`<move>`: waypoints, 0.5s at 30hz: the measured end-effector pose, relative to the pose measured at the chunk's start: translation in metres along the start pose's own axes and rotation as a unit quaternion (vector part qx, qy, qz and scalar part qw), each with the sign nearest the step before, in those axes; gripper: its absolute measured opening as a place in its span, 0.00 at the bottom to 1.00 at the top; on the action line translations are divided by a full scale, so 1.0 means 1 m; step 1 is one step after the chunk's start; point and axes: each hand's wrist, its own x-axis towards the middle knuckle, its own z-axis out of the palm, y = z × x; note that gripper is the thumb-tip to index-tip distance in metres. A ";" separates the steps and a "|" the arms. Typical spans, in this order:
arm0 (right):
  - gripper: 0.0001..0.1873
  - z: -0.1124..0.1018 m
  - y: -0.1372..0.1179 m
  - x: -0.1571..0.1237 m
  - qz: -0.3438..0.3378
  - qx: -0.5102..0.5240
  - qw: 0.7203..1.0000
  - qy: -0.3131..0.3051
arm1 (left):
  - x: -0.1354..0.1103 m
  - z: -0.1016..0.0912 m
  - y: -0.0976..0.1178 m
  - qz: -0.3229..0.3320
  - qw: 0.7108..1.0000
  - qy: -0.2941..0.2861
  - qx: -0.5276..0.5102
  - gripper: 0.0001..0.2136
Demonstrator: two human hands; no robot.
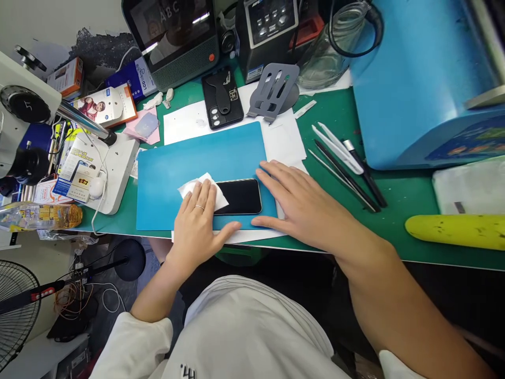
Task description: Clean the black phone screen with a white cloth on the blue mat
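Note:
A black phone (pixel 240 196) lies screen-up on a blue mat (pixel 177 168) near the bench's front edge. My left hand (pixel 199 221) lies flat over a white wipe (pixel 197 185) and presses it onto the phone's left end, fingers stretched out, a ring on one finger. My right hand (pixel 300 202) rests flat on the mat at the phone's right end. Its fingers are spread, and the thumb touches the phone's lower right corner.
Behind the mat are white paper sheets (pixel 185 122), a black phone case (pixel 222 98) and a grey stand (pixel 273 90). Tweezers and thin tools (pixel 347 166) lie to the right, beside a blue machine (pixel 426 79). A microscope base (pixel 114 168) stands left. A yellow object (pixel 453 230) lies front right.

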 end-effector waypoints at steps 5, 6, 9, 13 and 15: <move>0.55 0.000 0.001 0.000 -0.001 -0.001 1.000 -0.003 | -0.013 0.008 0.030 0.060 0.997 -0.030 -0.036 0.43; 0.57 0.001 0.001 0.000 -0.004 0.000 1.000 -0.002 | -0.014 0.008 0.033 0.069 0.996 -0.032 -0.040 0.42; 0.59 0.002 0.001 -0.001 -0.013 -0.002 1.000 0.002 | -0.008 0.012 0.040 0.093 0.994 -0.031 -0.040 0.42; 0.63 0.004 0.003 -0.002 -0.020 -0.003 1.000 0.007 | 0.007 0.018 0.047 0.115 0.992 -0.036 -0.037 0.44; 0.63 0.004 0.004 -0.002 -0.019 -0.003 1.000 0.007 | 0.012 0.019 0.048 0.113 0.992 -0.040 -0.040 0.43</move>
